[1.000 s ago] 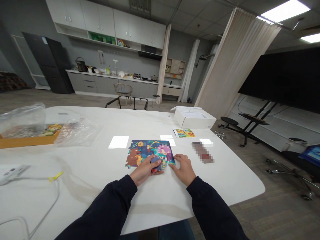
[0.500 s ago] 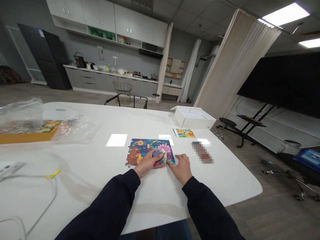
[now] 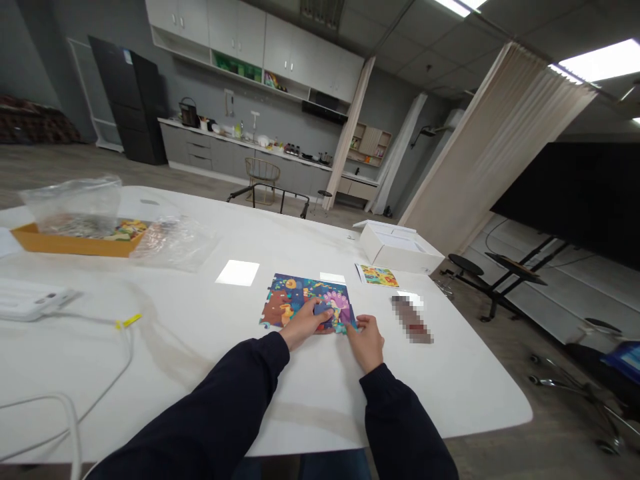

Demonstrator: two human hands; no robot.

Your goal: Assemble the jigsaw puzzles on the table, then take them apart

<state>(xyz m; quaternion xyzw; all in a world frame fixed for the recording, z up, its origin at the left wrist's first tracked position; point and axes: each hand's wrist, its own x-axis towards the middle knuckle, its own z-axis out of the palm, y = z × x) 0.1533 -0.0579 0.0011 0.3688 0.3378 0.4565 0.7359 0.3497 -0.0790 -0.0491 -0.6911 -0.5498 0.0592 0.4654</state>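
Closer now, left hand (image 3: 303,325) pinches a blue cardboard piece (image 3: 323,309), right hand (image 3: 366,343) the jigsaw's edge (image 3: 350,315).

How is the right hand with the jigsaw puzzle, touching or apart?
Touching: the head view shows the right hand resting on the near right corner of the jigsaw puzzle.

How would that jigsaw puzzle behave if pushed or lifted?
The jigsaw puzzle looks thin and light, so it would probably slide on the smooth white table. Its pieces seem only interlocked, so lifting would likely split it apart.
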